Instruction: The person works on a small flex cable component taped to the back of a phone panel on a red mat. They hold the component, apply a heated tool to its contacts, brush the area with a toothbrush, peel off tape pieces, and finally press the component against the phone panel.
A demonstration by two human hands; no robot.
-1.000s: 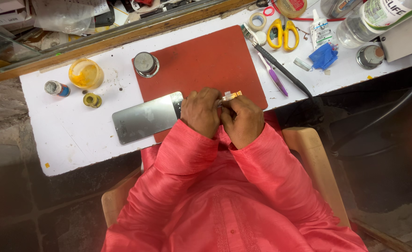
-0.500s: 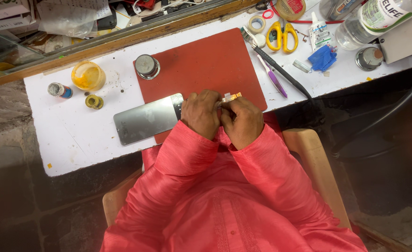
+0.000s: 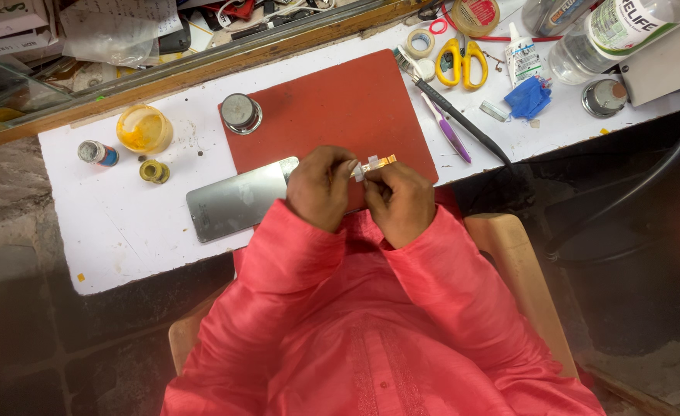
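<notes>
Both hands [image 3: 363, 192] pinching small gold part [image 3: 376, 163], red mat [image 3: 332, 108], white bench [image 3: 124, 223]

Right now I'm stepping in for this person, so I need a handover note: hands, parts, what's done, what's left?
Left hand and right hand together pinch a small gold-coloured flat strip over the red rectangular mat.
The flat grey metal plate lies on the white table, partly under the left hand.
Yellow-handled scissors and purple-handled tool lie unused.
Done: strip picked up. Left: not visible.
</notes>
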